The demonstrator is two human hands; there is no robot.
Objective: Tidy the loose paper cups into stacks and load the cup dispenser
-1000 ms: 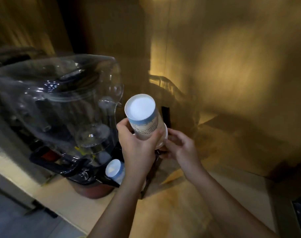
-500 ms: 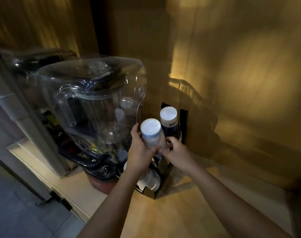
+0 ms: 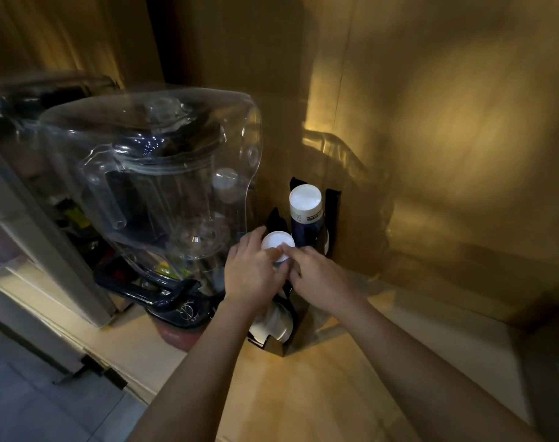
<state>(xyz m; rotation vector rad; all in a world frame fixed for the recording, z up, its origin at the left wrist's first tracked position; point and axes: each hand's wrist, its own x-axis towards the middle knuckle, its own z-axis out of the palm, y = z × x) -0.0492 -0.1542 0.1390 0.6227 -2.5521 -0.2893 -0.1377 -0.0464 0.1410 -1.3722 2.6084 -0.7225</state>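
Cups (image 3: 277, 244) sit upside down as a stack in the front slot of the black dispenser (image 3: 298, 327), white base up, and both my hands are on them. Only the head view is given, so all of this is read from above.

My left hand (image 3: 251, 275) wraps the near side of the stack, fingers curled round it just under the white base. My right hand (image 3: 318, 277) comes in from the other side, thumb and fingertips pinching the rim of that base. Both hands are closed on the stack, not spread. A second stack (image 3: 305, 207) stands taller in the rear slot, touching nothing of mine. Lower down, at the front mouth of the dispenser, a white cup rim (image 3: 273, 323) shows. The dispenser stands on the counter (image 3: 303, 393), just beside a clear blender jug (image 3: 163, 186) to its left.

I judge the step in hand to be seating this stack in its slot: loading, not stacking. Next I would press it straight down until it settles, keeping it upright so it does not jam against the slot walls, then let go with both hands. Whether loose cups remain elsewhere I cannot tell.
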